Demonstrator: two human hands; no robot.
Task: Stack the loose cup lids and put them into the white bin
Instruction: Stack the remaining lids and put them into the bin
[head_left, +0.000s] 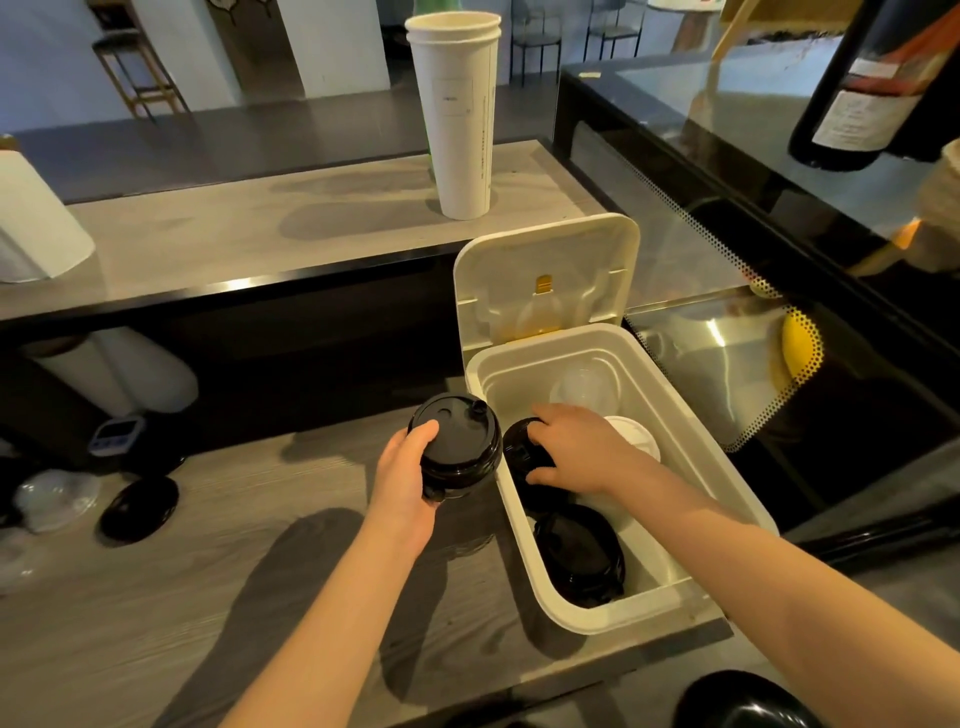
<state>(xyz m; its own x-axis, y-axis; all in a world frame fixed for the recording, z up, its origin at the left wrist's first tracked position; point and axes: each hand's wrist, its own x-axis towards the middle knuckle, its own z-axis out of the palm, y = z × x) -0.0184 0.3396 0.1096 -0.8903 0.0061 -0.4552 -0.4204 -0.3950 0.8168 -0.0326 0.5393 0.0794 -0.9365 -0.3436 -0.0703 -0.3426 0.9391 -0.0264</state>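
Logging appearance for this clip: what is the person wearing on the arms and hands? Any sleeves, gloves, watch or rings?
Nothing worn shows. The left hand and right hand are ungloved, with no rings on the fingers that are visible. The left forearm and right forearm are bare down to the frame's edge: no sleeve, watch, bracelet or marking appears on either.

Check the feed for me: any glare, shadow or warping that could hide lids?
Head view: sharp and well lit at the bin, the left hand with its lid stack and the right hand on a black lid; arm shadows darken the table; glare streaks the glass case, not the bin; wide-angle warp tilts the cups; clear lids at far left look dim and soft.
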